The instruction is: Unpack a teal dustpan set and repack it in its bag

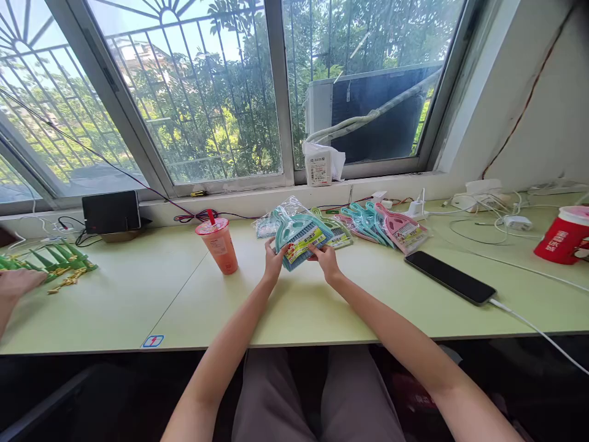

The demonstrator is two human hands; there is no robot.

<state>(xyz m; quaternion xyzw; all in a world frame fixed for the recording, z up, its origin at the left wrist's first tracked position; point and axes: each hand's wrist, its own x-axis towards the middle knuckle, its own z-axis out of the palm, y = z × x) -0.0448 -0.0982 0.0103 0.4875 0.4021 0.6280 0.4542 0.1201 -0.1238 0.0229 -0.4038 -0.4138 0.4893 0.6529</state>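
Between my two hands is a packaged mini dustpan and brush set (301,236), teal, with blue bristles, a yellow label and a clear plastic wrapper. My left hand (273,258) grips its left lower edge, and my right hand (326,259) pinches the lower right side by the label. The set is tilted just above the table. Behind it, partly hidden, lies a green packaged set (339,234). Farther right rest several teal packaged sets (368,221) and a pink packaged set (401,227), overlapping in a row.
An orange drink cup (221,245) with a red straw stands left of my hands. On the right are a black phone (448,276) on a charging cable and a red cup (564,236). Another person's hand (21,285) touches green items (55,259) at far left.
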